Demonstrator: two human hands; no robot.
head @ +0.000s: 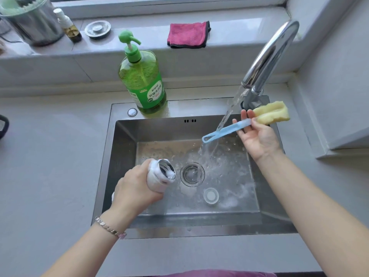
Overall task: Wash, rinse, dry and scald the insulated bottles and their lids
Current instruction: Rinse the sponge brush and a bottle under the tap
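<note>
My left hand [135,188] grips a white insulated bottle [159,177] over the left part of the steel sink [123,148]; its open steel mouth faces right and holds soap foam. My right hand [257,136] holds a sponge brush at the neck, with its yellow sponge head [272,112] up by the tap base and its blue handle [225,130] pointing left-down under the running water. A round translucent lid [211,195] lies on the wet sink floor, right of the drain [192,174].
The chrome tap [267,56] runs a stream into the sink. A green dish-soap pump bottle [142,80] stands on the sink's back rim. On the sill lie a pink cloth [187,35], a metal sink plug [97,29], a small spray bottle [68,26] and a steel pot [32,23].
</note>
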